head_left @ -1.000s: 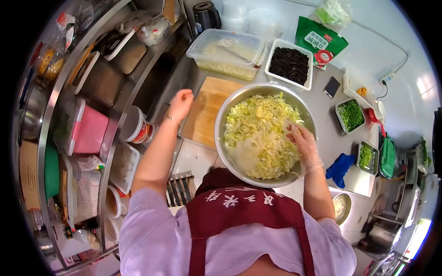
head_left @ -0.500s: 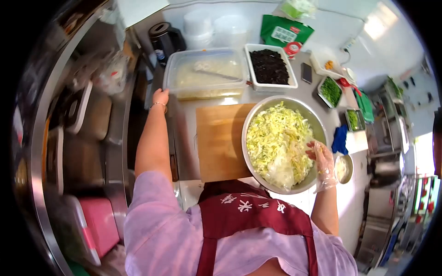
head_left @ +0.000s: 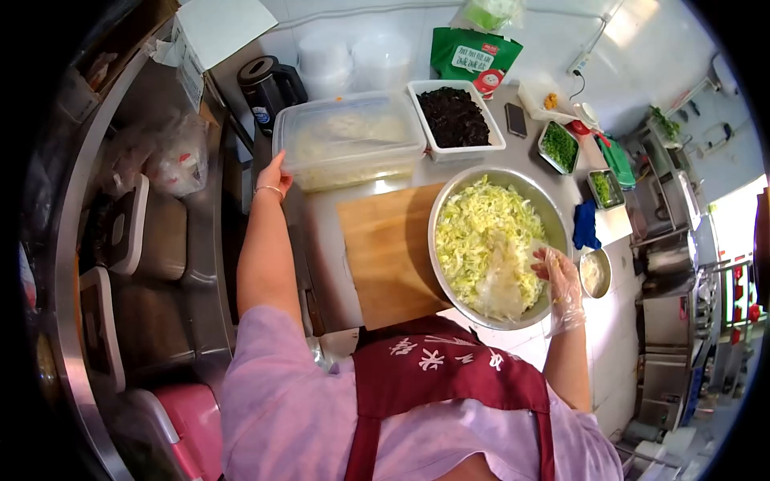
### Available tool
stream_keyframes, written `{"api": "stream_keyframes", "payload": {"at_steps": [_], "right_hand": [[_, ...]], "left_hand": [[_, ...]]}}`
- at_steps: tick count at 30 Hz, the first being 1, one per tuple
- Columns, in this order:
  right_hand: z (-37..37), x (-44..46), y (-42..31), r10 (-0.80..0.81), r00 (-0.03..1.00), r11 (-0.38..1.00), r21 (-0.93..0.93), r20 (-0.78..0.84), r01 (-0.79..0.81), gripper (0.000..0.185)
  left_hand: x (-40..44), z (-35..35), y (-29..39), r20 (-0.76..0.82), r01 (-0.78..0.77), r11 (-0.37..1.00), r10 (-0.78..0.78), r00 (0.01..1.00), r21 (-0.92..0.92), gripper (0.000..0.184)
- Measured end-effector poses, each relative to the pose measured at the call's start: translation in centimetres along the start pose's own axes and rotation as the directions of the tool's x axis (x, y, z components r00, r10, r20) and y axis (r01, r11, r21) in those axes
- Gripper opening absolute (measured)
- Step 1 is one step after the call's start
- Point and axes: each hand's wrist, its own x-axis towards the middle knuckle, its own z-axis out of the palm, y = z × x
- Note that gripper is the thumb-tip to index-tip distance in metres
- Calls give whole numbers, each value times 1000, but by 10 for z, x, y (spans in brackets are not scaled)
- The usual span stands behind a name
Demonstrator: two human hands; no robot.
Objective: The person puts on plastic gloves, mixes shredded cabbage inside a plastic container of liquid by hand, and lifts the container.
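Note:
My left hand grips the near left corner of a clear lidded plastic container. Pale contents and a dark handle-like shape show faintly through its lid. In a clear plastic glove, my right hand hovers at the right side of a large steel bowl, fingers loosely curled and apart, nothing visible between them. Shredded cabbage fills the bowl. A pale translucent patch lies on it, its kind unclear. Left of the bowl lies a wooden cutting board, partly under the bowl's rim.
Behind the bowl stands a white tub of dark shredded food. A phone, trays of chopped greens, a blue cloth and a small bowl line the right. A black kettle stands back left, shelving beside me.
The view has shifted slightly. The container's lid looks flatter and more fully over it, with the dark handle now fainter. Both hands stay in nearly the same places.

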Motion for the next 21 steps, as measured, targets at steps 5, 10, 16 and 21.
{"api": "stream_keyframes", "payload": {"at_steps": [5,10,16,21], "right_hand": [[7,1,0,1,999,1000,-31,38,0,45],[8,9,-1,0,999,1000,-27,35,1,42],[9,19,-4,-29,996,998,-57,88,34,43],[9,36,4,-39,993,999,-6,112,40,45]], "left_hand": [[-13,13,-11,135,13,967,23,991,-256,14],[-45,7,-28,293,-51,946,151,944,-321,25],[-128,-55,-42,202,-101,920,189,961,-380,32],[-206,-146,-57,175,-95,956,147,973,-277,31]]}}
